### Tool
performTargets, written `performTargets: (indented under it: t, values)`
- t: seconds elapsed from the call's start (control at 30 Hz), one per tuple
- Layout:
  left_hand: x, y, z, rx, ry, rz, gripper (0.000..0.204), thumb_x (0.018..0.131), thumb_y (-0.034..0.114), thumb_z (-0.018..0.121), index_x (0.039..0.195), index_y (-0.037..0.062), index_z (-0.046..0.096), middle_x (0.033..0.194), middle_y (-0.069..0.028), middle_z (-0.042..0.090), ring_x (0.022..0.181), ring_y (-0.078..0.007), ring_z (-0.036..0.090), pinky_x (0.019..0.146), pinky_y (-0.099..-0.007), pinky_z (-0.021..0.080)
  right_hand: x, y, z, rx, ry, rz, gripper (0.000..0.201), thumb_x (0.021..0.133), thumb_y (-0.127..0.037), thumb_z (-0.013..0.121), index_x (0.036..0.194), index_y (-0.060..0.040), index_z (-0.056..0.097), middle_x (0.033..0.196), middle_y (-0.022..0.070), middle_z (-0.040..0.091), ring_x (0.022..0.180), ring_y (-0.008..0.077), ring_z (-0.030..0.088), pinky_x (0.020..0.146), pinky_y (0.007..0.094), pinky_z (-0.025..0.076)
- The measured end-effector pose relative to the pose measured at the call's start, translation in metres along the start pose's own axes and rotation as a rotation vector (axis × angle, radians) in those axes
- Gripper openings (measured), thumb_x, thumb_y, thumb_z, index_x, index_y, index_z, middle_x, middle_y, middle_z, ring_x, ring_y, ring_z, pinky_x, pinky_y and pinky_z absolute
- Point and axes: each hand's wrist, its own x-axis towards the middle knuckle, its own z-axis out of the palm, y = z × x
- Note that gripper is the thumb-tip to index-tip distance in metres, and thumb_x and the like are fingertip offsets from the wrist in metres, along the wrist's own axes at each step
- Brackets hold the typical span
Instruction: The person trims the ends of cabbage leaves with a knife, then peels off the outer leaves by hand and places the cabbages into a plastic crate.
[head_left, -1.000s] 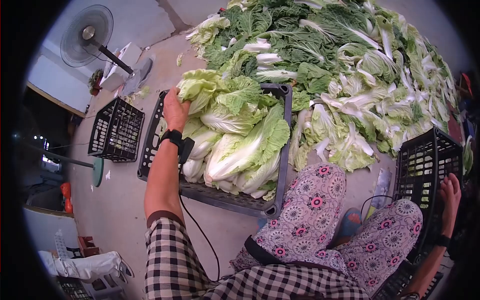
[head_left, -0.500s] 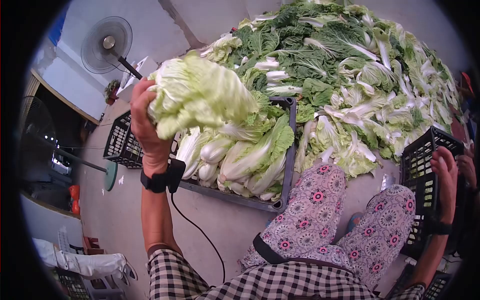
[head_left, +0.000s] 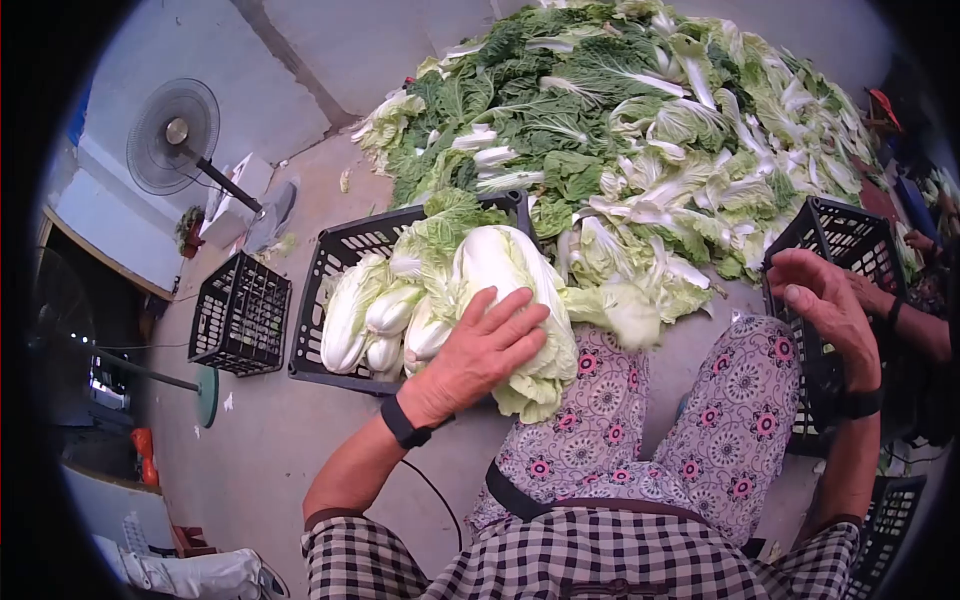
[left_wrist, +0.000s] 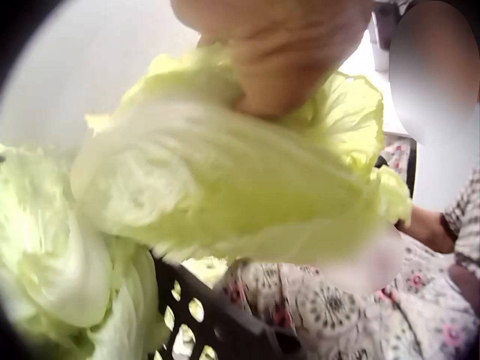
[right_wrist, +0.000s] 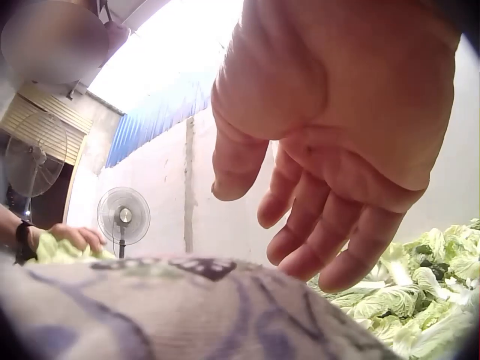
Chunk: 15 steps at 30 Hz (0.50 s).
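My left hand [head_left: 480,350] holds a pale green napa cabbage [head_left: 510,260] from above, its fingers spread over the side, at the right end of a black plastic crate [head_left: 330,379]. In the left wrist view the thumb sinks into the frilly leaves of that cabbage [left_wrist: 210,180]. A blurred leaf [head_left: 632,312] sticks out to its right, above the knee. More napa cabbages [head_left: 350,315] lie in the crate. My right hand [head_left: 830,300] hovers near the right knee with nothing in it, its fingers relaxed, as the right wrist view also shows [right_wrist: 337,150].
A large heap of loose cabbage leaves [head_left: 600,130] covers the floor ahead. One black crate [head_left: 240,315] stands at the left, another [head_left: 815,235] by my right hand. Behind that hand reaches another person's arm [head_left: 920,325]. A fan [head_left: 175,135] stands at the back left.
My left hand has lifted the cabbage from the crate's far left and swung it right, toward the knees. My right hand has moved inward, from beside the right crate to near the right knee.
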Motion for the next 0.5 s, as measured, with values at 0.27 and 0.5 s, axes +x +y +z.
performTargets:
  t: [0.27,0.5]
  values:
    - [-0.014,-0.033,-0.016,-0.481,0.400,-0.675,0.055,0.079,0.018,0.062,0.126,-0.0006,0.041,0.126,-0.0161,0.050,0.117,-0.0273,0.048,0.098,-0.0364,0.038,-0.002,-0.001,-0.009,-0.001,-0.006,-0.002,0.048,0.082,-0.029,0.067,0.115,0.0009,0.051,0.102,0.0100,0.059,0.098,0.0164,0.056,0.088,0.0312,0.046]
    - [-0.031,-0.074,0.071,-1.929,0.199,-1.068,0.061,0.087,0.041,0.058,0.127,-0.0008,0.039,0.113,-0.0116,0.058,0.098,-0.0186,0.060,0.082,-0.0317,0.051,0.007,0.002,0.000,-0.025,-0.042,-0.005,0.054,0.080,-0.035,0.069,0.117,-0.0005,0.051,0.103,0.0094,0.059,0.093,0.0157,0.057,0.086,0.0292,0.046]
